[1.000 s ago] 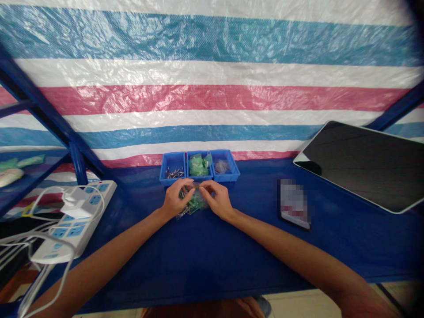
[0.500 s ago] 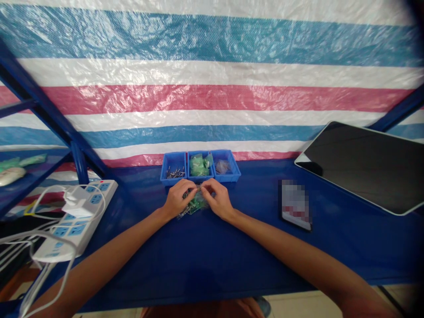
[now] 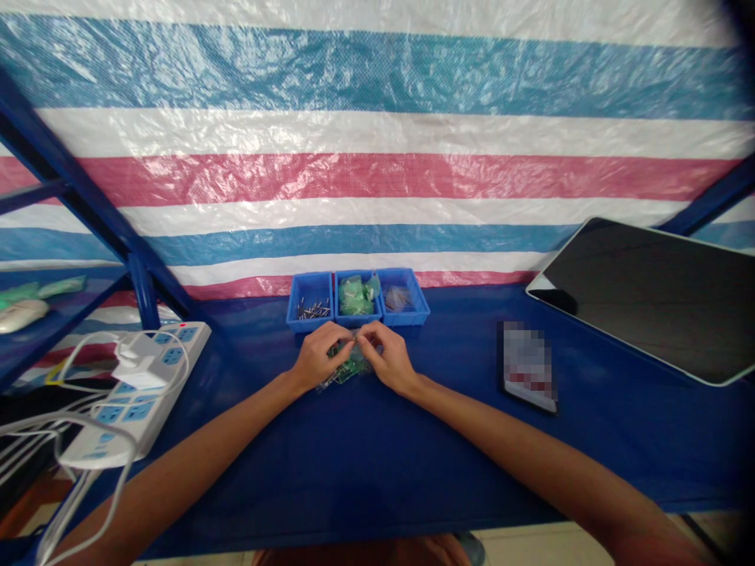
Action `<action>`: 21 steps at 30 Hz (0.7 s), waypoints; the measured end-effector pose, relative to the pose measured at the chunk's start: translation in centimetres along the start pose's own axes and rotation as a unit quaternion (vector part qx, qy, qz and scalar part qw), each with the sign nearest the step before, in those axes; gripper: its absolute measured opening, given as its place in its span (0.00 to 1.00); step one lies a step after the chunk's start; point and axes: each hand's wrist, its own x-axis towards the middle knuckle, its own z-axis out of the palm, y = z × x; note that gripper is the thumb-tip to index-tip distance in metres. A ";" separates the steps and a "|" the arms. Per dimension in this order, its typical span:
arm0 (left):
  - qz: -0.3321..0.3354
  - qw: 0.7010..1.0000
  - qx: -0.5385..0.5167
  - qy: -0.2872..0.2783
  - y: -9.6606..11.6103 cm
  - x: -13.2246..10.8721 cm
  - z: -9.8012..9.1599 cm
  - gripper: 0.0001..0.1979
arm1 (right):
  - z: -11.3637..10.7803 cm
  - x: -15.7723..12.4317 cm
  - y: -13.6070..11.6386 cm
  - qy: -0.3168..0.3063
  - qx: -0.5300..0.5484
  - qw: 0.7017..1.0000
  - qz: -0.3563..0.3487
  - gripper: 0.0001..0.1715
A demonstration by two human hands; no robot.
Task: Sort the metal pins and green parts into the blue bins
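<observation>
A clear plastic bag with green pieces inside lies on the blue table between my hands. My left hand is closed in a pinch at the upper left edge of the bag. From the other side, my right hand pinches the top edge, its fingertips close to those of the left. The fingers partly hide the bag's upper part. Just behind the hands stand three joined blue bins: a left bin with thin metal rods, a middle bin with green packets, and a right bin with clear small bags.
A white power strip with plugs and loose cables lies at the left of the table. On the right are a blurred phone-like object and a large dark-screened panel. Striped plastic sheeting hangs behind, between blue frame posts.
The fingertips of both hands have come slightly closer together at the bag's top edge. The whole view has shifted very slightly; the bins and other things stay in place.
</observation>
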 end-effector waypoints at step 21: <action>-0.060 0.994 0.052 0.074 -0.5 -0.8 0.1 0.11 | 0.1 -0.5 0.4 0.037 0.030 0.999 0.020 0.17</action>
